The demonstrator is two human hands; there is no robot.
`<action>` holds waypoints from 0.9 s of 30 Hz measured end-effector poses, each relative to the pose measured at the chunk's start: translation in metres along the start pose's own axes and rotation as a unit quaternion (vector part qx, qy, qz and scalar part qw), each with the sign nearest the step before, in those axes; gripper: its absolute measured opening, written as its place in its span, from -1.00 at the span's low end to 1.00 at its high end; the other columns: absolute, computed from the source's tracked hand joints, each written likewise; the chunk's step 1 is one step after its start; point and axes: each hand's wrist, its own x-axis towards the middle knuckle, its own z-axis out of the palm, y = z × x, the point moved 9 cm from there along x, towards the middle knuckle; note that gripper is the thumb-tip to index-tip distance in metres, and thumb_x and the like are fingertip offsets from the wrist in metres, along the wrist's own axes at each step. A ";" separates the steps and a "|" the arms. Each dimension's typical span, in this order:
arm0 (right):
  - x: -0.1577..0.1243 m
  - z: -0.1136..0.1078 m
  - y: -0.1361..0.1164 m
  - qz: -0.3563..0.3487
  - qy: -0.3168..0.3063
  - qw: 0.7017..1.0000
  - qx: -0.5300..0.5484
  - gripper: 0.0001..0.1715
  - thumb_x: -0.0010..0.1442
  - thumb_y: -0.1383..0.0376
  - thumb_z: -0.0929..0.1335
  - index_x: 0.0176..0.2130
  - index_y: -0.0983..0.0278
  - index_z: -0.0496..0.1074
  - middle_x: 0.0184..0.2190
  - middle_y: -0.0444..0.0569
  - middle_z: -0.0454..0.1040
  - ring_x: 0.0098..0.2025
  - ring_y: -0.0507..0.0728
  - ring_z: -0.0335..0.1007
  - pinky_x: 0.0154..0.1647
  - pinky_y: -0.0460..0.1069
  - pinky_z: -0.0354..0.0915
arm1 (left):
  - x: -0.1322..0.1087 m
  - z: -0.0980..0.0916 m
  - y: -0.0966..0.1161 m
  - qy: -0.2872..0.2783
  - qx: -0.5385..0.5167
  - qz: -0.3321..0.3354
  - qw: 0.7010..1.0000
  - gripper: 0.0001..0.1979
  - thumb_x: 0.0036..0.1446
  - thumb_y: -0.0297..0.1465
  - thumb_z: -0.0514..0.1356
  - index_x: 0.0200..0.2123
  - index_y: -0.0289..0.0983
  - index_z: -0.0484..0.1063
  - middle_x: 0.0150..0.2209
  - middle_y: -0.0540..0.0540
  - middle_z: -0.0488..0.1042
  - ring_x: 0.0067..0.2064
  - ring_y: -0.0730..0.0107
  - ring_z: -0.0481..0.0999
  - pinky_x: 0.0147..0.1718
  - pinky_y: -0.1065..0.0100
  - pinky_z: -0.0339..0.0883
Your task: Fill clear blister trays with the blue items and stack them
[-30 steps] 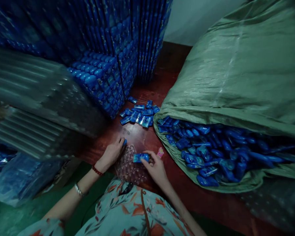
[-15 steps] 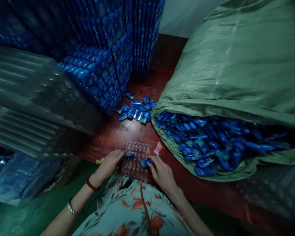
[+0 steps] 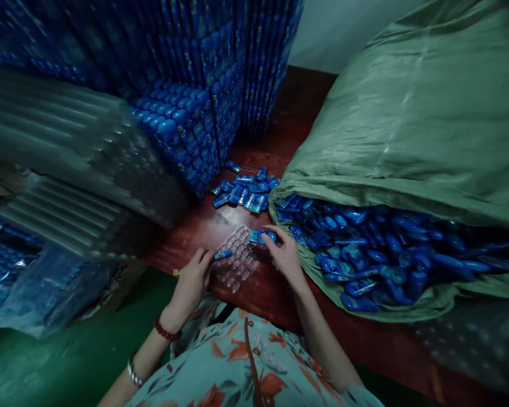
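A clear plastic tray with rows of hollows lies turned at an angle on the red-brown table. My left hand is closed on a small blue packet at the tray's left side. Above the tray's upper right part, my right hand pinches another blue packet whose printed face shows. Loose blue packets lie in a pile beyond the tray. To the right, a green sack gapes open, full of blue packets.
Tall stacks of filled blue trays rise at the back left. Nearer on the left are stacked clear trays. A plastic-wrapped blue bundle sits below them, over the green floor.
The clear tray has turned at an angle. My right hand has moved up and right with its packet, now over the tray's upper right. The view has shifted slightly.
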 end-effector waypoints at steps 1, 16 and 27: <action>-0.006 -0.001 0.013 0.029 0.017 0.999 0.023 -0.65 0.18 0.14 0.24 -0.17 0.28 0.45 -0.31 -0.03 0.51 -0.29 0.11 0.41 -0.24 -0.02 0.30 | 0.005 -0.004 -0.007 0.009 -0.006 -0.013 1.000 -0.72 0.25 -0.45 -0.08 -0.02 -0.23 0.28 -0.14 -0.16 0.37 -0.21 0.31 0.46 -0.24 0.32 0.38; -0.120 0.008 0.057 0.222 0.018 0.972 0.073 -0.55 0.07 0.02 0.31 -0.19 0.30 0.46 -0.52 -0.10 0.47 -0.57 0.02 0.30 -0.54 -0.10 0.27 | -0.015 -0.011 0.004 0.007 -0.005 -0.042 0.999 -0.77 0.27 -0.32 -0.04 -0.11 -0.25 0.32 -0.27 -0.09 0.35 -0.31 0.36 0.41 -0.34 0.36 0.33; -0.140 0.011 0.039 0.046 -0.085 0.980 -0.176 -0.61 0.22 0.37 0.13 -0.01 0.28 0.33 -0.18 0.05 0.45 -0.22 0.11 0.43 -0.24 -0.04 0.34 | -0.022 0.029 0.022 -0.048 0.058 0.081 0.994 -0.63 0.12 -0.58 -0.02 0.01 -0.35 0.29 -0.22 -0.20 0.34 -0.18 0.22 0.32 -0.22 0.22 0.34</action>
